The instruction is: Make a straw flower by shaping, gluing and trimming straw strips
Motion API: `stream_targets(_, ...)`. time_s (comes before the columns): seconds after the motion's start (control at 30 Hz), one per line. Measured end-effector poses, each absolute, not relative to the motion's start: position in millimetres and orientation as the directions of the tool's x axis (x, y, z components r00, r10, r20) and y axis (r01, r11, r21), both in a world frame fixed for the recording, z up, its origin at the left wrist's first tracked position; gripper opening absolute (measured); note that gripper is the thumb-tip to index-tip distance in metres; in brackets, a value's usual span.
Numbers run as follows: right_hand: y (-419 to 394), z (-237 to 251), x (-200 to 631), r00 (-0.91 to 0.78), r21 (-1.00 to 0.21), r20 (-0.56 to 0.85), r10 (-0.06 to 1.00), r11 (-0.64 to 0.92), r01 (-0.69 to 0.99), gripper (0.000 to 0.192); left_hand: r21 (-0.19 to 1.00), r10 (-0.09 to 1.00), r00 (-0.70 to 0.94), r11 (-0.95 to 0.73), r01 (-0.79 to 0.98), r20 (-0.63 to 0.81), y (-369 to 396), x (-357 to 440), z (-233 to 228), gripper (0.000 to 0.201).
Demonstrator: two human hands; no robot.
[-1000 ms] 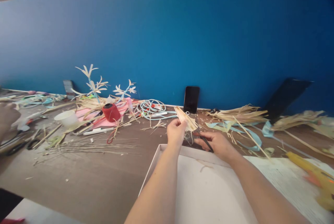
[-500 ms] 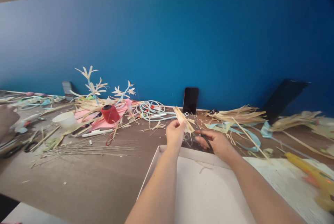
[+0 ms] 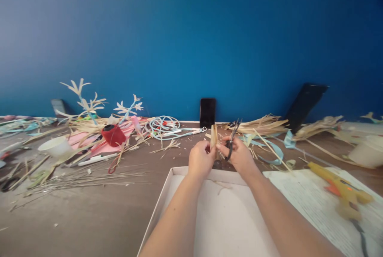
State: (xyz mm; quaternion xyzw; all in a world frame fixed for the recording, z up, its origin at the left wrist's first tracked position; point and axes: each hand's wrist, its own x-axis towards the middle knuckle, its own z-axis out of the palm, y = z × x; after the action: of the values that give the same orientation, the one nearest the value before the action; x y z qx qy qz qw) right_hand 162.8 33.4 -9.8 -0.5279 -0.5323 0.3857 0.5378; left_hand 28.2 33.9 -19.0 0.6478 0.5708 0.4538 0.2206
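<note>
My left hand (image 3: pixel 201 158) is closed on a narrow strip of dried husk (image 3: pixel 214 136), which stands upright above the fingers. Close beside it, my right hand (image 3: pixel 239 155) has a pair of dark-handled scissors (image 3: pixel 230 145) hooked in the fingers, blades pointing up and away. The thumb and fingertip of that hand touch the lower part of the strip. Both hands are over the far rim of a shallow white box lid (image 3: pixel 233 217), where a thin shred lies.
Behind my hands a phone (image 3: pixel 207 112) leans on the blue partition (image 3: pixel 191 49). A yellow glue gun (image 3: pixel 341 185) rests on printed paper at right. Leftward are red thread (image 3: pixel 113 135), a white cup (image 3: pixel 55 147), husk flowers (image 3: pixel 89 105) and thin sticks. Dried husks (image 3: pixel 263 125) lie right of the phone.
The strip has turned from slanted to upright. My right hand has come up to the strip, and its scissors now point upward. The view has shifted to the right.
</note>
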Motion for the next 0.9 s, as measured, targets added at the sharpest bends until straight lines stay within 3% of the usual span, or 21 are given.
stream_targets(0.37,42.9,-18.5,179.6,0.086,-0.992,0.121,0.989,0.123,-0.015,0.05,0.853,0.95,0.024,-0.291,0.434,0.312,34.5,27.6,-22.1,0.023)
stream_targets(0.63,38.1,-15.4,176.2,0.075,-0.995,0.098,0.992,0.096,0.026,0.049,0.851,0.947,0.013,-0.295,0.435,0.322,31.1,29.4,-20.6,0.023)
stream_targets(0.9,40.4,-11.3,181.7,0.084,-0.987,0.09,0.992,0.1,-0.123,0.046,0.975,0.983,0.153,-0.133,0.177,0.106,33.5,24.0,-13.9,0.02)
